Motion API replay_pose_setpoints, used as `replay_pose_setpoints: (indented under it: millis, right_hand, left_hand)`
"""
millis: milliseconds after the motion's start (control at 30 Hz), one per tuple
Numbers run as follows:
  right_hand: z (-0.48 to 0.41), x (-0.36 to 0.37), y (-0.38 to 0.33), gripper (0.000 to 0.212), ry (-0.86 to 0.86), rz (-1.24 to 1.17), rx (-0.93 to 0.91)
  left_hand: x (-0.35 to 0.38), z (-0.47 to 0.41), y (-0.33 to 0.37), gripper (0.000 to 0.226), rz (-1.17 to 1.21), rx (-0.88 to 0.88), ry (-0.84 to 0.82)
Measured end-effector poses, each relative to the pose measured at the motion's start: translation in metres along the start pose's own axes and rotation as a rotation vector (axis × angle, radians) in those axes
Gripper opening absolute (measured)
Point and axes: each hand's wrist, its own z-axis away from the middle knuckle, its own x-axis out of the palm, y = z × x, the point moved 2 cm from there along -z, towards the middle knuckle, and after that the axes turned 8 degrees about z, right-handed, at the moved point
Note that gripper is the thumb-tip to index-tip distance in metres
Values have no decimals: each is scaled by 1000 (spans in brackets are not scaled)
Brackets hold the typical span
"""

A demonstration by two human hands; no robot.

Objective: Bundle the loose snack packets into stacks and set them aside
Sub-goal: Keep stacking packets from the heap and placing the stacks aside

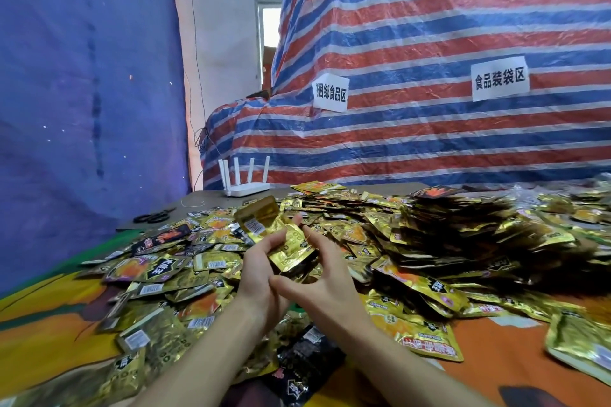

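A stack of gold snack packets [264,225] is held upright above the table between both hands. My left hand [258,268] grips its near side, fingers curled round the lower packets. My right hand [320,271] holds the other side and pinches a thin yellow rubber band [305,238] stretched across the stack. A wide heap of loose gold and black packets [205,261] covers the table on every side. Bundled stacks [463,235] lie piled to the right.
A white router [246,187] with several antennas stands at the table's back edge. Black scissors [153,216] lie at the back left. The cloth [43,334] is orange and green. A striped tarp [429,125] with paper signs rises behind.
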Motion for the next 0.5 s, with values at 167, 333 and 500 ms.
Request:
replay_pose_setpoints:
  millis: [167,333,500]
  right_hand:
    - [-4,-15,2,91,88,24,-27]
    - [-8,-25,5,85,112,136,-85]
    - [-12,-29,1,91,66,316,-165]
  left_hand:
    - [3,5,-4,46,-68,-196,-51]
    - [5,3,-6,45,-82,-234,-91]
    - [3,5,-4,41,-70,-301,-92]
